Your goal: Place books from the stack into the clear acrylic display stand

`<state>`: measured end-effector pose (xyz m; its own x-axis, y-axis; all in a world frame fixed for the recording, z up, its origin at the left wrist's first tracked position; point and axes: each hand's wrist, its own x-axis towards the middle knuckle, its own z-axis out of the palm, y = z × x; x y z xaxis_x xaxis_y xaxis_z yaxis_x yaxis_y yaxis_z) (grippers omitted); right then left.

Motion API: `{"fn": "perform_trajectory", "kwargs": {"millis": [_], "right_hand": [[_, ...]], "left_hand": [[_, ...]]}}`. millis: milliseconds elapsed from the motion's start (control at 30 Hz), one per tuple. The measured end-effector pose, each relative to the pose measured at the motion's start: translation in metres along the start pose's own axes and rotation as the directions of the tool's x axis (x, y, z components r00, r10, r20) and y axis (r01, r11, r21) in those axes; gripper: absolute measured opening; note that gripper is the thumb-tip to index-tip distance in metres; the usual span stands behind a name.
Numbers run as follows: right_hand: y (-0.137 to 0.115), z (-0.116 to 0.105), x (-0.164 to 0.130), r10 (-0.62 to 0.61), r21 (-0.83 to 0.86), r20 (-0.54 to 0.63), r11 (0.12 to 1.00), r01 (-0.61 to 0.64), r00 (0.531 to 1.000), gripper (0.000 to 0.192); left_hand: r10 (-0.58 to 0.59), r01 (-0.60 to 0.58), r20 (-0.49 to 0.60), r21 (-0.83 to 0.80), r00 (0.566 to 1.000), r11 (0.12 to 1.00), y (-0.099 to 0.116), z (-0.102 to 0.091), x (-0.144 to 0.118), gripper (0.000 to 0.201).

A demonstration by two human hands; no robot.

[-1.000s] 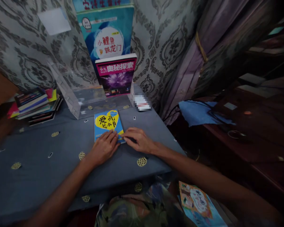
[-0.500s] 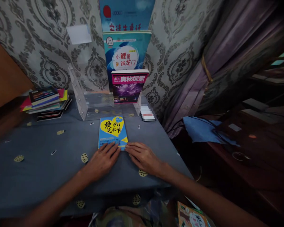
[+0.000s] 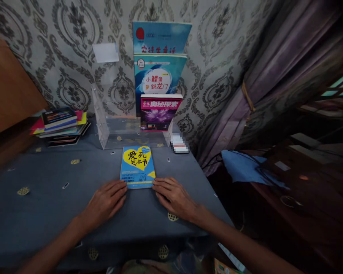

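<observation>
Fingers of the left hand (image 3: 107, 199) had slid to the near left corner of the blue book (image 3: 137, 167), baring more of it; the right hand (image 3: 173, 196) stayed near right. Both hands' fingers lay together, outstretched, seemingly steadying it on the worktop (image 3: 54, 213).

The light is dim (near-black at far right), with blurred, stretched edges.

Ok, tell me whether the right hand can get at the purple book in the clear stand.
Likely yes: the purple book faces outward, and the blue book before the clear stand lies flat. The right hand, at its lower right corner, would just have to lift and reach forward.
</observation>
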<state>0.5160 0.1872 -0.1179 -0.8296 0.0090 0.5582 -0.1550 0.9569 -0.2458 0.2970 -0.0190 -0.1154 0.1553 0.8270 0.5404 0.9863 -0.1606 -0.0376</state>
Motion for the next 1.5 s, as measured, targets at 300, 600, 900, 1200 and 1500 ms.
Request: {"fn": "perform_trajectory", "kwargs": {"millis": [300, 600, 900, 1200, 1500], "right_hand": [[0.015, 0.006, 0.017, 0.150, 0.111, 0.078, 0.981, -0.158, 0.986, 0.024], [0.071, 0.036, 0.062, 0.206, 0.109, 0.088, 0.970, -0.215, 0.975, 0.029], [0.098, 0.060, 0.093, 0.277, 0.049, 0.084, 0.958, -0.282, 0.957, 0.033], [0.113, 0.069, 0.086, 0.312, 0.173, -0.035, 0.937, -0.302, 0.949, 0.034], [0.127, 0.070, 0.082, 0.423, 0.279, -0.059, 0.877, -0.392, 0.904, 0.042]], "left_hand": [[-0.174, 0.179, 0.053, -0.113, 0.983, 0.977, -0.023, 0.016, 0.018, 0.033], [-0.327, 0.337, 0.106, -0.100, 0.939, 0.936, -0.063, 0.044, 0.045, 0.039], [-0.422, 0.423, 0.125, 0.015, 0.898, 0.906, -0.103, 0.064, 0.075, 0.036], [-0.392, 0.386, 0.142, 0.069, 0.909, 0.920, -0.098, 0.066, 0.097, 0.029], [-0.246, 0.254, 0.214, -0.011, 0.945, 0.967, -0.081, 0.088, 0.136, 0.031]]}}
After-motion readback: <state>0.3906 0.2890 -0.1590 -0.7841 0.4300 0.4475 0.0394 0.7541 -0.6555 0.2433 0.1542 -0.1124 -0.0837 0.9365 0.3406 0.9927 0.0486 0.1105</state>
